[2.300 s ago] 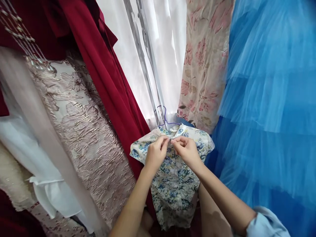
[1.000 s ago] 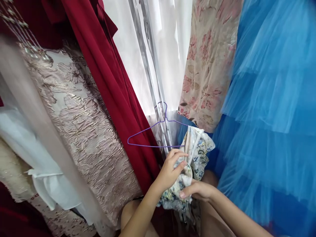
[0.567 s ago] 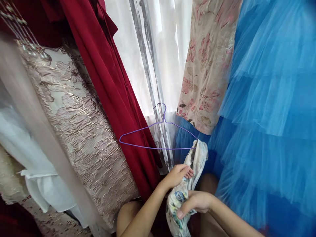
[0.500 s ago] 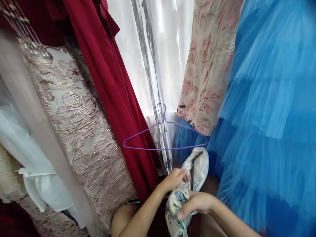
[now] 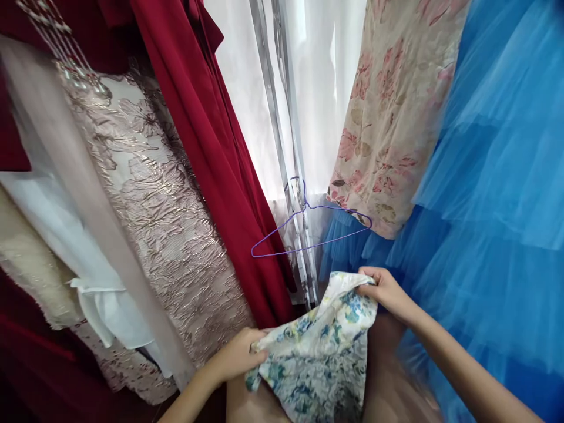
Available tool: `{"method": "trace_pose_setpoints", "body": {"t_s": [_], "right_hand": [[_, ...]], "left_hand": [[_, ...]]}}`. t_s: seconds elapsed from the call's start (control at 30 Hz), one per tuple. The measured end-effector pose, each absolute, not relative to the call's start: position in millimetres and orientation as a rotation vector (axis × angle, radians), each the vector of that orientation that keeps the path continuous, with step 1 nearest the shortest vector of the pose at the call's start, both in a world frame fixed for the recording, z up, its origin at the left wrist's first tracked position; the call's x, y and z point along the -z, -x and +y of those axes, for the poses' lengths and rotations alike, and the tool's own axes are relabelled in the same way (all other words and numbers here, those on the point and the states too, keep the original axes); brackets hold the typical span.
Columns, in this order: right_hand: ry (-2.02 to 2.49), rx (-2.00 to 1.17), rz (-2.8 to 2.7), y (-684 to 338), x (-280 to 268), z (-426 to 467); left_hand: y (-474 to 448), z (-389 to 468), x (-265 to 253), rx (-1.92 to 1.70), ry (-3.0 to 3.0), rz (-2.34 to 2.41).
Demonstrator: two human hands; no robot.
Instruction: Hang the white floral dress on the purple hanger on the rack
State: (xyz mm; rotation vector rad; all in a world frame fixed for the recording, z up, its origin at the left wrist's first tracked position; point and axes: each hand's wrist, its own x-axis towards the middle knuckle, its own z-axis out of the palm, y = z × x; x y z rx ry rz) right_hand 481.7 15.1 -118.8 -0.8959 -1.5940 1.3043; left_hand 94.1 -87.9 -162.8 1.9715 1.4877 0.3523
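Observation:
Between my two hands stretches a white garment with blue, green and yellow flowers; its lower part runs out of the bottom of the view, and I cannot tell its exact kind. My left hand is closed on its left edge. At its upper right corner, my right hand pinches the cloth between thumb and fingers. Just beyond the garment hangs a purple wire hanger with nothing on it, in front of a metal stand.
Dark red cloth and a pinkish brocade dress hang on the left. To the right are a beige floral garment and a tiered blue tulle dress. A white curtain covers the back.
My hands have moved apart, left hand leftward, right hand up and rightward. The garment, bunched before, is now spread flatter between them. The hanger has turned and tilted slightly.

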Motion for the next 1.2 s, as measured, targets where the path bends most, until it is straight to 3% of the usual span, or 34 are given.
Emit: {"method": "trace_pose_setpoints", "body": {"t_s": [0.17, 0.27, 0.47, 1.0, 1.2], "right_hand": [[0.877, -0.597, -1.692, -473.7, 90.2, 62.2], [0.94, -0.334, -1.766, -473.6, 87.4, 92.6], [0.951, -0.381, -1.948, -469.8, 104.4, 106.4], [0.92, -0.265, -1.808, -446.7, 120.1, 79.0], [0.907, -0.381, -1.865, -447.8, 121.8, 74.2]], "left_hand": [[-73.2, -56.0, 97.7, -0.476, -2.404, 1.729], [-63.1, -31.4, 67.0, -0.498, -2.526, 1.87], [-60.5, 4.3, 33.4, -0.612, -2.68, 1.907], [-58.5, 56.0, 29.0, -0.646, -2.205, 1.929], [-88.4, 40.8, 8.7, -0.941, -2.331, 1.834]]}}
